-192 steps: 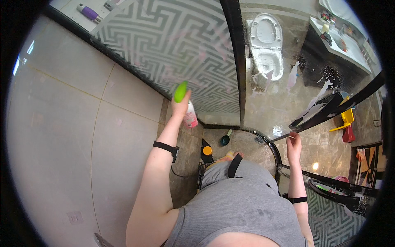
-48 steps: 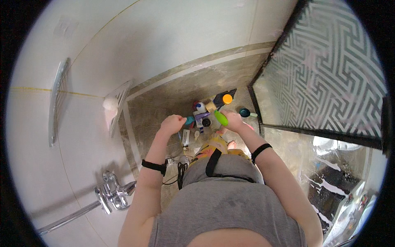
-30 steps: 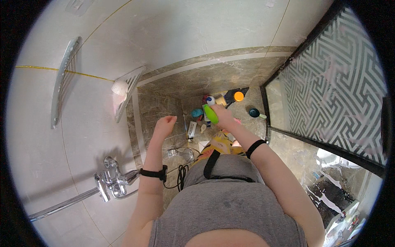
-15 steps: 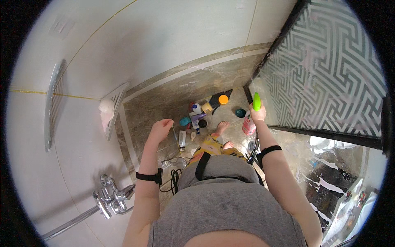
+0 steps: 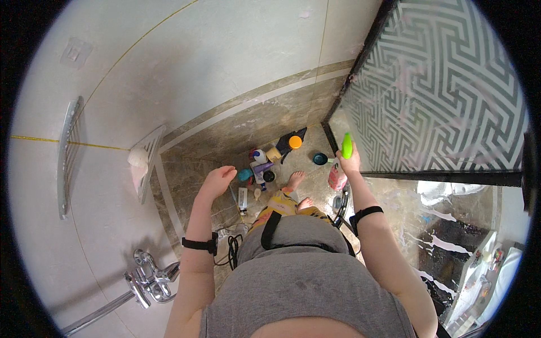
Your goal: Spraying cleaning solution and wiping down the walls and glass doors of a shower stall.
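We gripped the spray bottle (image 5: pixel 337 179) in our right hand (image 5: pixel 351 163), green top (image 5: pixel 346 145) above, pink body below. Left hand (image 5: pixel 217 182) was curled; we couldn't tell if holding anything.

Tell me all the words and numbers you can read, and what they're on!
None can be read.
Spray bottle in the right hand: pink markings, too small and blurred.
White pack on the floor: dark markings, too small.
Patterned glass panel: maze-like lines, no writing.
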`<state>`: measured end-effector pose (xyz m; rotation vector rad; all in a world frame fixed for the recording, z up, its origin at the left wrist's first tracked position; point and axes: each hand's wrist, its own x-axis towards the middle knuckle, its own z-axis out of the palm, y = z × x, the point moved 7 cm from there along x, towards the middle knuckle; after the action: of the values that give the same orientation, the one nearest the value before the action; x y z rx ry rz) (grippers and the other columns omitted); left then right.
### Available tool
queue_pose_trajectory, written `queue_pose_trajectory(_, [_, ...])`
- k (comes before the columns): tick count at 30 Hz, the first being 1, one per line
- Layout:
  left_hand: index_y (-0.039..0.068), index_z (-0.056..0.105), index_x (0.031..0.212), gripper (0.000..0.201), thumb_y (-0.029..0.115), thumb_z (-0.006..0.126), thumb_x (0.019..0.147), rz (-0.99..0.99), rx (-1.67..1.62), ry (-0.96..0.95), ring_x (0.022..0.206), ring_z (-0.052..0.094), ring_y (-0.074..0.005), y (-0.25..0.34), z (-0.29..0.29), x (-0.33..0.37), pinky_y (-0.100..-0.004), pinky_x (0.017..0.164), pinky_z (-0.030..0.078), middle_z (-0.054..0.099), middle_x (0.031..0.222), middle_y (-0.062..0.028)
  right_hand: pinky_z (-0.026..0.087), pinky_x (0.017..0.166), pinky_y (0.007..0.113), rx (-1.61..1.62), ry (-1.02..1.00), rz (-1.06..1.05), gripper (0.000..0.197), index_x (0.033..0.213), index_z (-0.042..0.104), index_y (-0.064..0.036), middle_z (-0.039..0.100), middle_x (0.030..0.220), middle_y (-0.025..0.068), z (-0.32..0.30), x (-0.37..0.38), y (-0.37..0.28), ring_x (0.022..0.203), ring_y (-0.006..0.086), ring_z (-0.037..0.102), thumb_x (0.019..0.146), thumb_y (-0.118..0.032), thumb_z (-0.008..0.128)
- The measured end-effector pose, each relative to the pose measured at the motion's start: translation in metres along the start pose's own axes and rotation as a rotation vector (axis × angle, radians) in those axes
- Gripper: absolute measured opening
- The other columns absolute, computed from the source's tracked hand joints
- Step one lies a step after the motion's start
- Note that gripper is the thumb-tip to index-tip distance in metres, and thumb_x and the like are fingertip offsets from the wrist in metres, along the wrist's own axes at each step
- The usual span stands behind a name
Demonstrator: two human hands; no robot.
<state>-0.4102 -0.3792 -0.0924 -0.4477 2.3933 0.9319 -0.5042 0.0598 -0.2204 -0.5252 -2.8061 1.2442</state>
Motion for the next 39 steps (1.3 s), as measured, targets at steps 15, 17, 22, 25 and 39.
queue_pose_trajectory(15, [0.004,0.053,0.12,0.045,0.035,0.051,0.088,-0.005,-0.006,-0.004,0.107,0.055,-0.0264,0.002,0.006,-0.023,-0.034,0.089,0.043,0.058,0.116,-0.0143,0.047,0.081,0.043,-0.284,-0.364,0.039,0.048,0.108,0.052,-0.0129,0.062,0.099,0.0164,0.033,-0.034,0.029,0.095,0.0346,0.058,0.066,-0.029,0.066])
queue_pose_trajectory(17, [0.004,0.053,0.12,0.045,0.035,0.051,0.088,0.019,-0.011,0.004,0.106,0.056,-0.0265,0.001,0.008,-0.025,-0.0339,0.089,0.043,0.059,0.115,-0.0147,0.046,0.082,0.043,-0.226,-0.478,-0.051,0.05,0.112,0.05,-0.0137,0.061,0.101,0.0156,0.045,-0.043,0.017,0.098,0.0341,0.057,0.066,-0.029,0.066])
queue_pose_trajectory(22, [0.005,0.054,0.12,0.045,0.035,0.052,0.087,0.008,-0.046,0.021,0.104,0.057,-0.0262,-0.005,0.013,-0.028,-0.0337,0.087,0.044,0.06,0.113,-0.0145,0.045,0.082,0.042,-0.296,-0.488,-0.103,0.051,0.114,0.049,-0.0147,0.06,0.104,0.0147,0.053,-0.057,-0.007,0.099,0.0324,0.057,0.068,-0.028,0.065])
queue_pose_trajectory(25, [0.005,0.054,0.12,0.045,0.036,0.052,0.088,0.021,-0.056,0.036,0.103,0.057,-0.0257,0.001,0.011,-0.033,-0.0341,0.086,0.044,0.06,0.113,-0.0142,0.045,0.082,0.041,-0.309,-0.559,-0.07,0.05,0.113,0.049,-0.0143,0.06,0.105,0.015,0.052,-0.064,-0.022,0.1,0.0319,0.057,0.068,-0.029,0.065])
queue_pose_trajectory(39, [0.005,0.054,0.12,0.044,0.035,0.052,0.088,-0.06,-0.101,0.046,0.106,0.056,-0.0247,-0.001,0.004,-0.051,-0.0335,0.088,0.043,0.059,0.115,-0.0125,0.047,0.078,0.04,-0.392,-0.619,-0.334,0.039,0.102,0.054,-0.0139,0.063,0.095,0.0128,0.094,-0.09,-0.07,0.094,0.0304,0.059,0.069,-0.03,0.066])
